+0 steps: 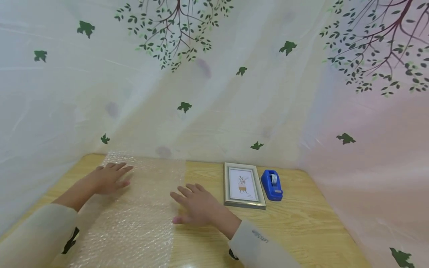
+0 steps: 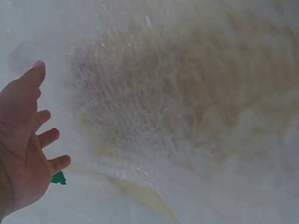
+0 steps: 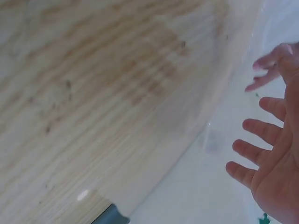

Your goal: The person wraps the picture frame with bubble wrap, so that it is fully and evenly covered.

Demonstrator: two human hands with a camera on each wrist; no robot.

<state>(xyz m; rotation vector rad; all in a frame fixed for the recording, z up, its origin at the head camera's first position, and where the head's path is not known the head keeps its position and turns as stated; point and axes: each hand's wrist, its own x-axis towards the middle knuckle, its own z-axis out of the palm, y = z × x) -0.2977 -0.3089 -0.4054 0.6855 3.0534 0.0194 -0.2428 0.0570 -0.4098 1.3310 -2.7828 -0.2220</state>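
The table (image 1: 301, 227) is backed by leafy sheeting (image 1: 214, 123), bubble wrap (image 1: 134, 227) laid left; left hand (image 1: 110, 178) and right hand (image 1: 199, 205) are outspread.

My left arm (image 1: 37, 238) and right arm (image 1: 264, 247) both reach forward, sleeved almost to the wrists. My left hand (image 1: 112, 178) is farther out, back upward, fingers (image 2: 49, 136) spread and slanting rightward. My right hand (image 1: 199, 206) is nearer my body, also back upward, its fingers fanned forward and leftward. My thumbs point inward, the hands well apart.
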